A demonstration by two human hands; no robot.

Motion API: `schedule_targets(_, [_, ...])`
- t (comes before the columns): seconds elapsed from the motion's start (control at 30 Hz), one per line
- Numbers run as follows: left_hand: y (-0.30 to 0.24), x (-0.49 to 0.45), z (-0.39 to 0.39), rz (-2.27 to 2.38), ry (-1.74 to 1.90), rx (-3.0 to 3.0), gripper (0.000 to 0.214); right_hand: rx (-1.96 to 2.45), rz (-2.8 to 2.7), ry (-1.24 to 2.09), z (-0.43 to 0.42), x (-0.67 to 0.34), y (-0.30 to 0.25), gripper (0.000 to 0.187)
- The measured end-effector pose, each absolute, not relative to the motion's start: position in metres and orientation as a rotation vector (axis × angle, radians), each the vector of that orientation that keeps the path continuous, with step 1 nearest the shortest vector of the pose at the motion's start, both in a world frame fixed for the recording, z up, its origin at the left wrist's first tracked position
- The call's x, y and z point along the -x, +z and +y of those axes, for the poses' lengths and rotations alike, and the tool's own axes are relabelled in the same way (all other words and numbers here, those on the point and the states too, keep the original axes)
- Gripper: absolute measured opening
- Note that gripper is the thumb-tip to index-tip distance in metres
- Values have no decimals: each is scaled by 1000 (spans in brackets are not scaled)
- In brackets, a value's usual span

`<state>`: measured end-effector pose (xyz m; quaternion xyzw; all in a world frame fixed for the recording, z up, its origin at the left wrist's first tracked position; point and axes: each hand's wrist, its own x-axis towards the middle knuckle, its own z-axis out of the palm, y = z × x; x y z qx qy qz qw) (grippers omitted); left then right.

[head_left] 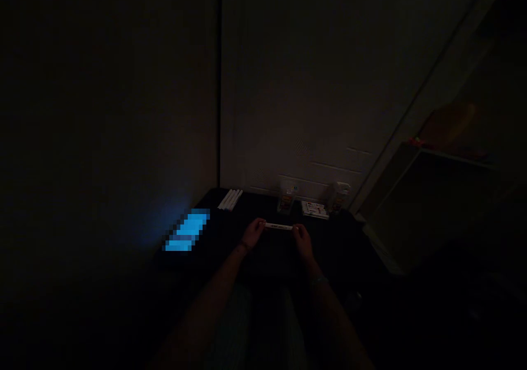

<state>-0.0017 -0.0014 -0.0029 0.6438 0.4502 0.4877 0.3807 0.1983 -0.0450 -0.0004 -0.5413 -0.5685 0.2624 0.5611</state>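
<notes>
The room is very dark. My left hand (254, 231) and my right hand (302, 238) hold a thin white stick-like object (279, 226) level between them, each hand pinching one end. It hovers over a dark table (337, 238). I cannot make out what the object is; it looks like a pen or marker.
Three white pens (230, 199) lie at the table's far left. A glowing blue screen (187, 230) lies at the left edge. Small boxes and cards (315, 208) stand along the back by the wall. A dark cabinet (428, 205) stands to the right.
</notes>
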Motion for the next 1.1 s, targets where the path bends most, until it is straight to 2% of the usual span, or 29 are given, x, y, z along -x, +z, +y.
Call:
schedule_targets(0.2, [3,4,-6,1203,1233,-1612,34,1258,-1342,671,-44,-198,2,33])
schedule_targets(0.67, [9,2,-9,1249,1252,-1626,25,1394,-1450,566,-53,-195,12,39])
schedule_targets(1.1, [11,1,-12,1277,1236,-1575,32,1418,-1523,466,-50,-190,9,38])
